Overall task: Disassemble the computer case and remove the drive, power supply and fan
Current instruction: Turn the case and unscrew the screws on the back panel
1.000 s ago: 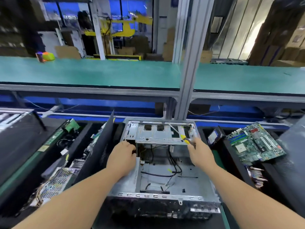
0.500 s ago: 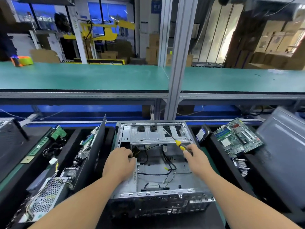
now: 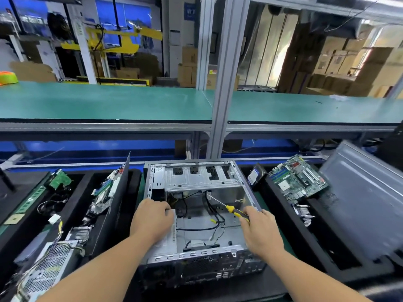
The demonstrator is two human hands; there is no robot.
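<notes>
Factory floor: workbenches (image 3: 104, 103), stacked cartons (image 3: 340, 68)

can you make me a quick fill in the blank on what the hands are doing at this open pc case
1. The right hand holds a ____ with a yellow and black handle.
2. The left hand rests on the ____ side of the open computer case.
3. A bare green motherboard lies to the ____ of the case.

Missing words: screwdriver; left; right

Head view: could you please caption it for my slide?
Left hand grips the power supply inside the open case; right hand holds a screwdriver.
</notes>
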